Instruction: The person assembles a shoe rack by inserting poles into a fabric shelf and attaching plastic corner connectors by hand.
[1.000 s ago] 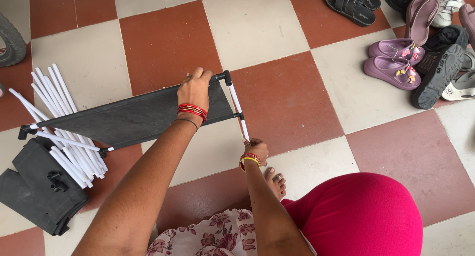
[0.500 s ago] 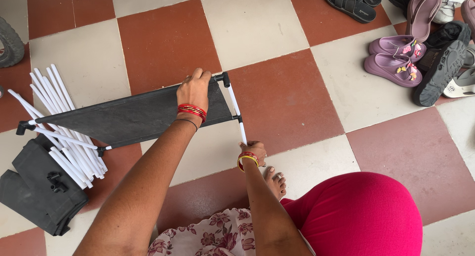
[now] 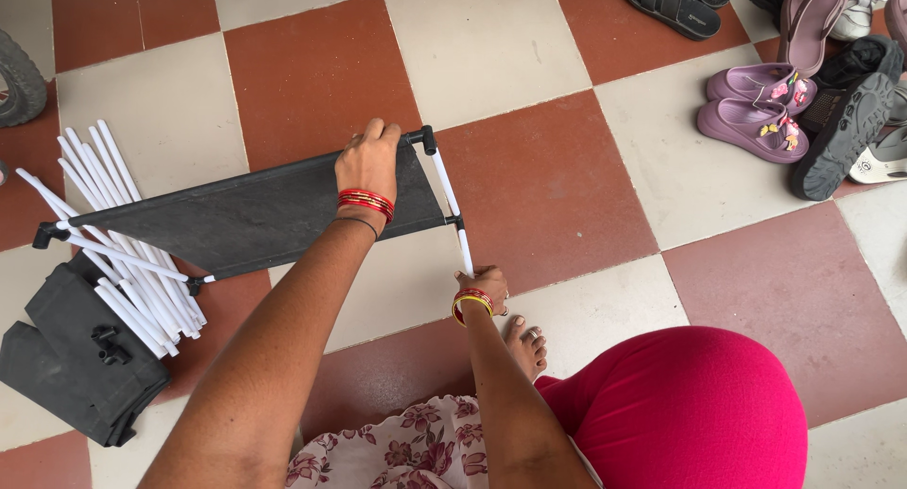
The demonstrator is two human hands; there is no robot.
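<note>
A long black fabric panel stretched on a frame of white tubes hangs just above the checkered floor. My left hand grips its far top edge beside a black corner joint. A white tube runs down from that joint through a second black joint. My right hand is closed around this tube's lower end. Both wrists wear red and yellow bangles. The panel's left end lies over a pile of loose tubes.
Several loose white tubes lie at the left on folded black fabric with black connectors. Shoes and purple sandals crowd the top right. A tyre shows at the left edge. My foot and pink-clad knee are below.
The panel and both hands have shifted very slightly up in view. Both grips are the same.
</note>
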